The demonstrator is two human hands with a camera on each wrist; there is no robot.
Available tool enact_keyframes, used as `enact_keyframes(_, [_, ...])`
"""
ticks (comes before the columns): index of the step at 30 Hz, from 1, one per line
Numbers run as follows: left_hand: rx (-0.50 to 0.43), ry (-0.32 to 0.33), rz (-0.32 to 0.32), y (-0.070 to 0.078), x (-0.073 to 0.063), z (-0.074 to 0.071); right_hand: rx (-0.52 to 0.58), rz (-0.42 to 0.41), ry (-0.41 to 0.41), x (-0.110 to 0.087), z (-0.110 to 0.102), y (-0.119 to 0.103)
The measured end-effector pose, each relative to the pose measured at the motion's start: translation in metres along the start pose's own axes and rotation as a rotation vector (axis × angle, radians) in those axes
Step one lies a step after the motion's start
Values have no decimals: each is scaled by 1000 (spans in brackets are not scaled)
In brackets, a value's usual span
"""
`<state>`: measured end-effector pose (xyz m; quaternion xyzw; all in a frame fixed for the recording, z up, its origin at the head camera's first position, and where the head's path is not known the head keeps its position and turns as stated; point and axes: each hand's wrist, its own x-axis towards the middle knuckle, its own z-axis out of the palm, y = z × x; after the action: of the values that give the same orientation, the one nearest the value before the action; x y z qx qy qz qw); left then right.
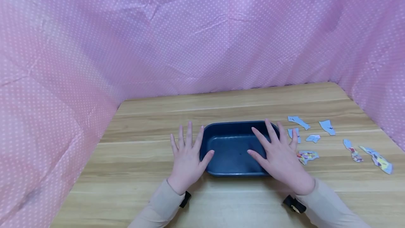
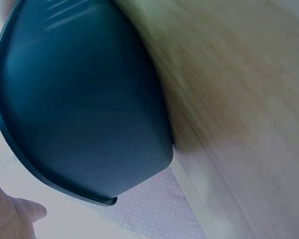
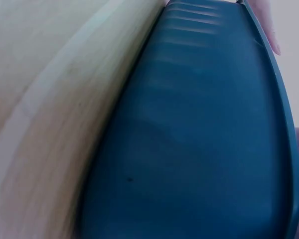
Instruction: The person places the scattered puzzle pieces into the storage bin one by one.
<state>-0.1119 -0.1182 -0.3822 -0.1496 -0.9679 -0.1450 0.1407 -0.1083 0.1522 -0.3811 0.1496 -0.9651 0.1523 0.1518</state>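
Note:
A dark blue rectangular tray (image 1: 234, 157) with rounded corners and raised walls sits on the wooden table, with nothing seen inside it. At its left end is my left hand (image 1: 188, 161), palm down with fingers spread, the thumb reaching over the rim. My right hand (image 1: 281, 156) spreads its fingers over the right end, thumb and index above the tray's inside. Whether either hand touches the rim I cannot tell. The tray's outer wall fills much of the left wrist view (image 2: 89, 99) and the right wrist view (image 3: 199, 124).
Several irregular printed pieces lie right of the tray: pale blue ones (image 1: 299, 121) (image 1: 327, 127) (image 1: 313, 138), a multicoloured one (image 1: 307, 156) near my right hand, and two long ones (image 1: 352, 150) (image 1: 378, 159) farther right. Pink dotted cloth (image 1: 190, 45) hangs behind the wooden table (image 1: 142, 171).

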Motion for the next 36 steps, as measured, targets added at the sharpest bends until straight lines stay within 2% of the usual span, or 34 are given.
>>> enact_keyframes(10, [-36, 6, 8, -2, 1, -4, -9, -31, 22, 1, -4, -1])
enact_keyframes(15, [-108, 25, 12, -1, 1, -15, 61, -76, 59, 3, -6, 1])
enact_keyframes(22, [-330, 49, -46, -1, 5, -29, 347, -45, 37, 3, -11, 10])
enact_keyframes(25, [-459, 25, -87, -3, 8, -31, 452, -27, 37, 2, -15, 17])
enact_keyframes(30, [-683, -57, -196, -12, 11, -26, 534, 5, 6, -1, -20, 28])
enact_keyframes(36, [-838, -87, -273, -18, 15, -15, 555, 51, -61, -7, -25, 46])
